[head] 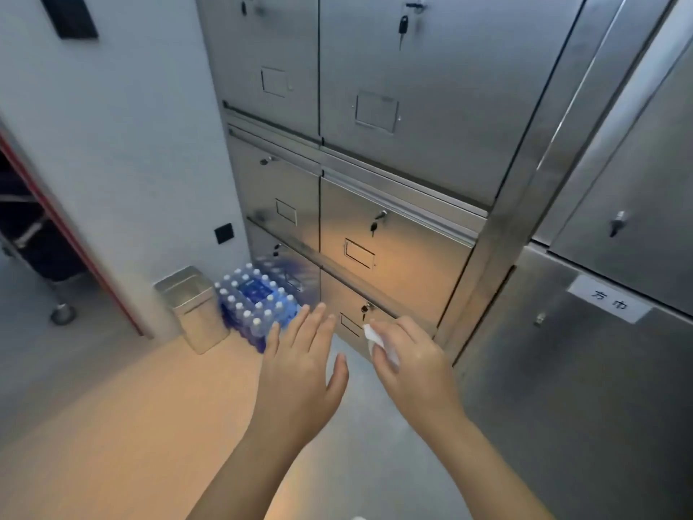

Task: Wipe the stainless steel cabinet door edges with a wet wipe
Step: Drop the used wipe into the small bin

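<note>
A stainless steel cabinet (pixel 412 118) with several small locker doors fills the wall ahead, keys hanging in some locks. My right hand (pixel 408 360) grips a crumpled white wet wipe (pixel 377 339) and hovers in front of the lowest door (pixel 375 313), just below its keyhole. My left hand (pixel 303 364) is held beside it with fingers straight and spread, holding nothing, apart from the cabinet.
A shrink-wrapped pack of water bottles (pixel 258 305) and a small metal bin (pixel 195 305) stand on the floor left of the cabinet. Another steel cabinet (pixel 585 369) with a white label is at the right. A doorway with a wheeled cart (pixel 37 234) is far left.
</note>
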Demonstrator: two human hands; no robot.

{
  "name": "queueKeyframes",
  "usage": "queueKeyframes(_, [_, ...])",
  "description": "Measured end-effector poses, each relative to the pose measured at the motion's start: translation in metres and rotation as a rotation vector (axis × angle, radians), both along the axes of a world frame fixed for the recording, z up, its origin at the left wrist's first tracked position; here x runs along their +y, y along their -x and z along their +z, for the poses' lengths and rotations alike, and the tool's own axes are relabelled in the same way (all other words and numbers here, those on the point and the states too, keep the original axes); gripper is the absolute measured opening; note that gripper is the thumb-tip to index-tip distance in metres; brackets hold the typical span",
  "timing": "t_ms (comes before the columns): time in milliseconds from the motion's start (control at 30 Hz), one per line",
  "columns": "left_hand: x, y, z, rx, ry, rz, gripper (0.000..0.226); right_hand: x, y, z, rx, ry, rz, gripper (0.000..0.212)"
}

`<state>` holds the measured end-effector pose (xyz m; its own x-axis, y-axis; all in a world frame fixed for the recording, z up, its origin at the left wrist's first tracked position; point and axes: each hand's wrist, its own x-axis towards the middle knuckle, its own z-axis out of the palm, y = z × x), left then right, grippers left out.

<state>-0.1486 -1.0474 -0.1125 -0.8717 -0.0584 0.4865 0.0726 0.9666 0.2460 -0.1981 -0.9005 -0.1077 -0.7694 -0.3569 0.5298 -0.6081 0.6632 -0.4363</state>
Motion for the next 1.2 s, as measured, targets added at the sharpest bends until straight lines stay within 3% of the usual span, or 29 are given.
queueKeyframes(367, [-0.051, 0.086, 0.016, 0.007, 0.017, 0.334, 0.041, -0.079, 0.132, 0.015, -0.027, 0.062, 0.327, 0.015])
queueKeyframes(500, [-0.076, 0.102, 0.01, -0.009, 0.009, 0.429, 0.049, -0.107, 0.153, 0.014, -0.035, 0.049, 0.417, 0.018])
queueKeyframes(867, [-0.162, 0.145, -0.016, -0.021, -0.028, 0.536, 0.046, -0.212, 0.212, 0.001, -0.14, -0.044, 0.525, 0.015])
queueKeyframes(1200, [-0.343, 0.204, -0.022, -0.033, -0.087, 0.618, 0.047, -0.401, 0.277, -0.008, -0.299, 0.005, 0.524, 0.004])
